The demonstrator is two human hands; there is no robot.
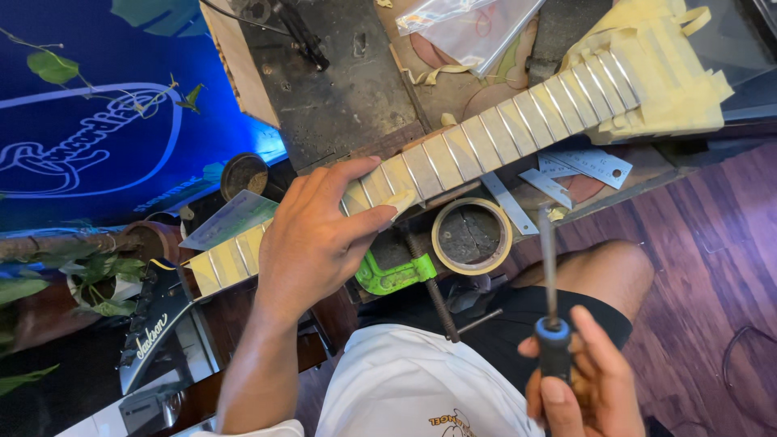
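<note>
The left hand [312,239] covered a stretch of the long guitar neck masked in cream tape between its metal frets [494,129], fingers curled over the far edge and thumb pressed on the near one, so it was clamped on the neck and hid the frets beneath the palm. The neck ran from the lower left of the frame to the upper right, where a heap of cream masking tape [672,73] buried its end; whatever it joined there could not be made out. At the lower left, the black headstock [158,328] was partly cut off by dark clutter. The right hand [583,384], low in the frame and cropped at the bottom edge, was closed round the dark handle of a slim metal file with a blue collar [550,307], its shaft pointing up, well apart from the neck.

The dark, scuffed work surface [340,89] filled the upper middle, carrying a clear plastic bag [473,28] and flat steel rulers [579,166]. A roll of cream masking tape [472,236] lay just below the neck, beside a green clamp [392,275]. Purplish wooden floor [712,243] showed at the right, open beside the person's knee. Green leaves [53,69] and a blue backdrop crowded the left edge.
</note>
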